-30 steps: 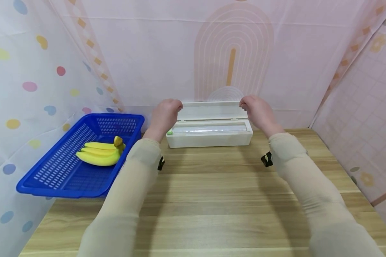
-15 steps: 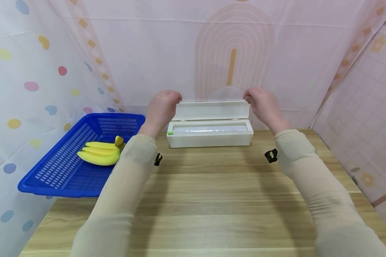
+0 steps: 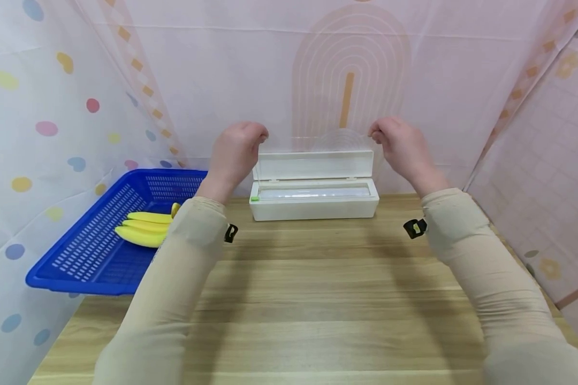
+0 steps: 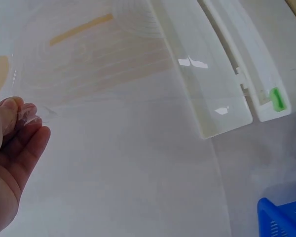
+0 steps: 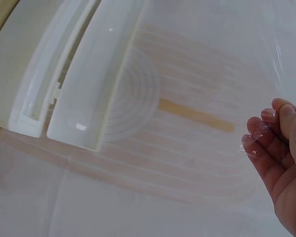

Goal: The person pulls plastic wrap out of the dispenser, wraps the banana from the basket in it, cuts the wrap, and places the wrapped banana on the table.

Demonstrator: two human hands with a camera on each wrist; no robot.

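Note:
A white cling film dispenser (image 3: 313,210) stands at the back of the table with its lid (image 3: 318,166) raised. A roll shows inside, and a small green slider (image 4: 277,99) sits at its left end. Above the box my left hand (image 3: 236,152) pinches one corner of a sheet of clear cling film (image 4: 27,113) between thumb and fingers. Level with it on the right, my right hand (image 3: 404,149) pinches the other corner; crumpled film (image 5: 256,138) shows at its fingertips. The transparent sheet stretches between both hands and is hard to make out in the head view.
A blue plastic basket (image 3: 84,289) stands at the left, partly behind the left arm. Several yellow bananas (image 3: 144,227) lie in it. Patterned cloth walls (image 3: 212,69) close off the back and sides of the wooden table (image 3: 313,299).
Both hands have risen from the lid's top edge to well above it and moved slightly apart, drawing the cling film up. The dispenser and basket have stayed in place.

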